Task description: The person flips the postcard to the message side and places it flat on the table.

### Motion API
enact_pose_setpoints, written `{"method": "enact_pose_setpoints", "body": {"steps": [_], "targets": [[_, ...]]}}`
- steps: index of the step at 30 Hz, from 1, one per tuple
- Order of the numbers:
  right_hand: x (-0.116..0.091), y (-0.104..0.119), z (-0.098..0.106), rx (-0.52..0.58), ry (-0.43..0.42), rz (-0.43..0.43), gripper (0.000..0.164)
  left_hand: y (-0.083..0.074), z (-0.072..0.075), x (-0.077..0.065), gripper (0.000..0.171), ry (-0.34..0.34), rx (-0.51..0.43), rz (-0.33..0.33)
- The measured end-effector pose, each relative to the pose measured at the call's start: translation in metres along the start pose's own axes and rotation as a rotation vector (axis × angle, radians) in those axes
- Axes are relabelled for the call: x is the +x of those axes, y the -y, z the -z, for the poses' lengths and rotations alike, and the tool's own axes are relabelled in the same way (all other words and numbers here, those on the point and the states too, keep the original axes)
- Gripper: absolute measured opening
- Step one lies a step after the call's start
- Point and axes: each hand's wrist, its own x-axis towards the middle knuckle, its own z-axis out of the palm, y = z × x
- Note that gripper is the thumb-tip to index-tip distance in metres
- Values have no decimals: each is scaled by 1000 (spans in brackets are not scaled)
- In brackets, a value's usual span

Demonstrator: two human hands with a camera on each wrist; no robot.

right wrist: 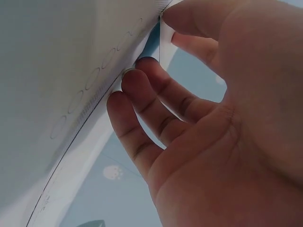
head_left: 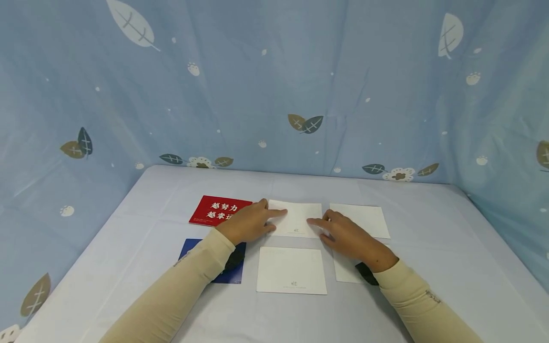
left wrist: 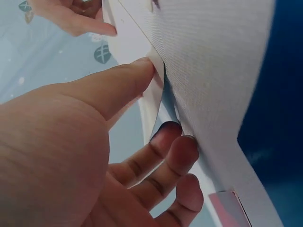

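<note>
Both hands are at a white card (head_left: pixel 296 219) in the middle of the back row. My left hand (head_left: pixel 250 221) pinches its left edge, the index finger stretched across the face. In the left wrist view the thumb presses the lifted edge of the card (left wrist: pixel 152 87) and curled fingertips (left wrist: pixel 183 153) lie by its underside. From the other side, my right hand (head_left: pixel 345 233) pinches the right edge, index finger also pointing inward. A blue underside shows beside the thumb in the right wrist view, with several curled fingertips (right wrist: pixel 137 85) at the edge.
A red card (head_left: pixel 214 209) with white characters lies at back left, a white card (head_left: pixel 364 221) at back right. In front are a blue card (head_left: pixel 231 276) partly under the left arm, a white card (head_left: pixel 291 271), and another white card (head_left: pixel 345 269) partly covered by the right arm.
</note>
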Motion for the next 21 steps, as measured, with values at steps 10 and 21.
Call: {"method": "enact_pose_setpoints", "body": {"steps": [10, 21], "targets": [[-1, 3, 0, -22, 0, -5, 43, 0, -2, -2, 57, -12, 88, -40], [-1, 5, 1, -72, -20, 4, 39, 1, -3, -1, 57, 3, 176, -59]]}}
